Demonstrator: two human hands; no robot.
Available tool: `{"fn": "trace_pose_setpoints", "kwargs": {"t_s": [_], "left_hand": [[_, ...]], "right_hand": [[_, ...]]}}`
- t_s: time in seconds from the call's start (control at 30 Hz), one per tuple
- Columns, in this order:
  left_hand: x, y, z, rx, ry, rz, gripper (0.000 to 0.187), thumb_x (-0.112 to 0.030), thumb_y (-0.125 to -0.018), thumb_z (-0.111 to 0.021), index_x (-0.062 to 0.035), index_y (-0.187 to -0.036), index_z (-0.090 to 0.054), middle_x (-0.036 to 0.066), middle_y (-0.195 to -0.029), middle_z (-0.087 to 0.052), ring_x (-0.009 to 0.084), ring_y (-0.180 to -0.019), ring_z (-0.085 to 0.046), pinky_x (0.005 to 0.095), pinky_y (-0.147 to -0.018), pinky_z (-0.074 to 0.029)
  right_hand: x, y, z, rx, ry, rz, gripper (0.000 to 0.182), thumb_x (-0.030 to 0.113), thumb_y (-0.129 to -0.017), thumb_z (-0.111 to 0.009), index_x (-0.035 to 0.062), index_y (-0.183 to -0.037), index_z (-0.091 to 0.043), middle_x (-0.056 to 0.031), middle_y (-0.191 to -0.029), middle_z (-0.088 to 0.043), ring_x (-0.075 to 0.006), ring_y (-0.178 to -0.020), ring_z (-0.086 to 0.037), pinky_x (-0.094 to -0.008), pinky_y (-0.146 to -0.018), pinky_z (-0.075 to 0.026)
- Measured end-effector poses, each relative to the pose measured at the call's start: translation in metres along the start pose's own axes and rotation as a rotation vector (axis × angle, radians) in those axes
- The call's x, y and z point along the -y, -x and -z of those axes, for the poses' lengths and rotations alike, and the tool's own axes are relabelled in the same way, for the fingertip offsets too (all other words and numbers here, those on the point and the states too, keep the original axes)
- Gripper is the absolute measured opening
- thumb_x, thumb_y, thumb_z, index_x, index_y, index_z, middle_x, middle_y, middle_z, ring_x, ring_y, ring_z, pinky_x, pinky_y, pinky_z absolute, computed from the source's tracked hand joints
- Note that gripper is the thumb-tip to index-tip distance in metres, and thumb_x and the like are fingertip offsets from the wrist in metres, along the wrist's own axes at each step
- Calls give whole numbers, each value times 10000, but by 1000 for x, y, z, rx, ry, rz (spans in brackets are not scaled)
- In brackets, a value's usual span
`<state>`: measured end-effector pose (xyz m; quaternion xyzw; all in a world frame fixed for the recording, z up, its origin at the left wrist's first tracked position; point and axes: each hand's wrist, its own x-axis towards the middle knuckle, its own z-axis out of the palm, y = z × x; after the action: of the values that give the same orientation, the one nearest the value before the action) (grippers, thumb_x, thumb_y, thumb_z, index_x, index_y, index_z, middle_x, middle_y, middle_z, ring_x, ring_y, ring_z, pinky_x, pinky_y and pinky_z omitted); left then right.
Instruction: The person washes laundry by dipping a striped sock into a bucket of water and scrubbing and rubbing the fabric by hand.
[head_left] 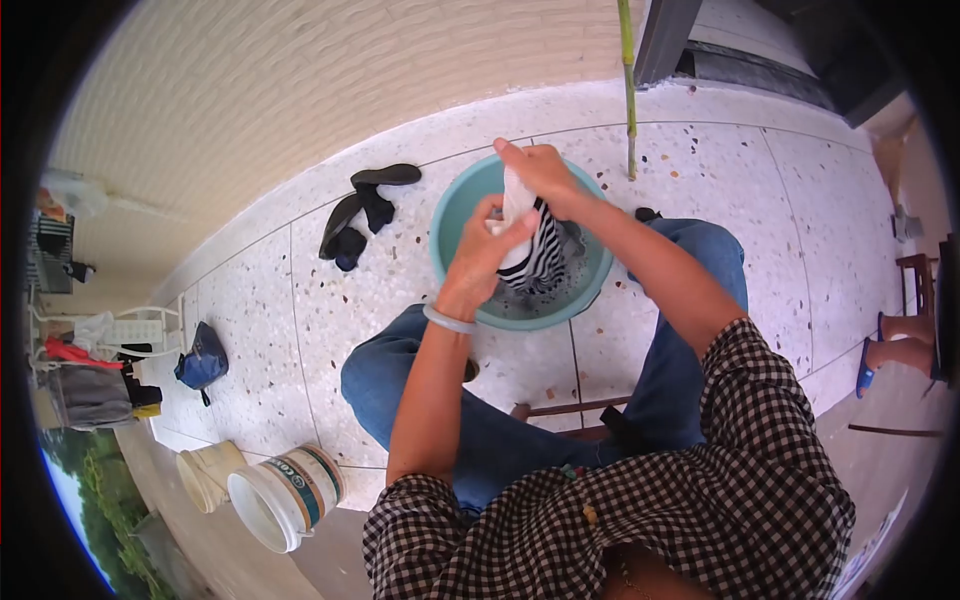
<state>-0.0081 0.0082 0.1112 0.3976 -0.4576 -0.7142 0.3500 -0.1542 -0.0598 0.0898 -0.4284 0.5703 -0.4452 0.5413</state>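
Both hands grip a wet garment (pixel 537 255) with black-and-white stripes and a plain white part, held above a teal basin (pixel 450 205). My left hand (pixel 482 252) is closed round the white part on the left, thumb pointing right across it. Higher up, my right hand (pixel 548 180) clasps the white end, with its thumb up. The garment's striped lower part hangs down into the basin. Sudsy grey water (pixel 570 285) shows around it, with some dark cloth in it that I cannot make out. A pale bangle circles my left wrist.
Black shoes (pixel 342 222) with dark cloth lie left of the basin. A green pole (pixel 629 100) leans beyond it. White buckets (pixel 262 508) lie at lower left, near a blue bag (pixel 205 358). Another person's feet in blue slippers (pixel 864 368) are at right.
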Motion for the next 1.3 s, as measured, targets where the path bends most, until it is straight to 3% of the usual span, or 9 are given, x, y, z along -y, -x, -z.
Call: {"fn": "trace_pose_setpoints", "kwargs": {"t_s": [0.2,0.33,0.43,0.6,0.77,0.9,1.0,1.13,1.3], "left_hand": [[9,0,21,-318,170,-162,218,-212,-889,-634,3,-928,-636,29,-822,-635,93,-701,-579,229,-618,-471],[22,-9,21,-445,185,-193,288,-277,-924,-576,-5,-851,-638,26,-778,-630,86,-671,-567,230,-584,-457],[29,-21,35,-430,367,-87,353,-327,-937,-537,-18,-799,-639,32,-720,-615,100,-641,-566,243,-572,-455],[22,-19,-17,-487,511,179,261,-261,-931,-504,-19,-995,-579,50,-893,-632,151,-752,-612,293,-605,-491],[29,-30,10,-395,477,111,377,-357,-932,-502,-19,-1084,-568,97,-976,-641,193,-844,-643,316,-708,-530],[1,-26,20,-163,472,107,455,-424,-894,-570,-14,-1092,-572,92,-977,-643,164,-838,-637,284,-715,-517],[-9,-14,6,-411,-370,-232,388,-337,-860,-656,6,-1037,-615,66,-920,-640,120,-806,-606,251,-682,-487],[-21,-3,17,-477,-114,-282,275,-249,-843,-689,6,-944,-670,42,-852,-640,80,-745,-567,221,-647,-454],[-42,8,36,-369,394,-321,176,-236,-866,-661,-69,-837,-611,25,-751,-629,127,-666,-619,253,-579,-502]], "right_hand": [[-9,8,16,55,-109,25,420,423,-842,-628,5,-834,-591,-98,-754,-602,-154,-671,-547,-335,-583,-448],[-7,44,-2,-102,346,503,273,323,-884,-577,59,-815,-586,-97,-687,-578,-146,-642,-567,-332,-587,-459],[-9,73,-33,89,638,1034,251,260,-906,-519,57,-769,-575,-138,-671,-561,-288,-598,-573,-400,-518,-430],[-3,27,-36,-193,797,577,376,298,-902,-520,48,-625,-565,-174,-594,-550,-380,-539,-537,-446,-472,-402],[5,26,-43,-290,651,697,455,362,-889,-539,46,-561,-554,-191,-560,-530,-365,-513,-533,-439,-469,-401],[13,17,-30,-62,350,508,480,434,-871,-566,52,-581,-544,-113,-523,-546,-243,-441,-505,-388,-428,-368],[16,1,-3,347,-249,-170,424,470,-865,-576,72,-721,-601,-17,-548,-555,-118,-479,-471,-298,-439,-359],[-3,20,-8,523,-340,6,374,403,-879,-595,63,-1033,-615,-58,-727,-597,-65,-754,-555,-206,-653,-430],[-38,56,-15,662,352,164,405,213,-731,-725,10,-1064,-617,-66,-900,-658,-132,-864,-595,-272,-798,-465]]}}
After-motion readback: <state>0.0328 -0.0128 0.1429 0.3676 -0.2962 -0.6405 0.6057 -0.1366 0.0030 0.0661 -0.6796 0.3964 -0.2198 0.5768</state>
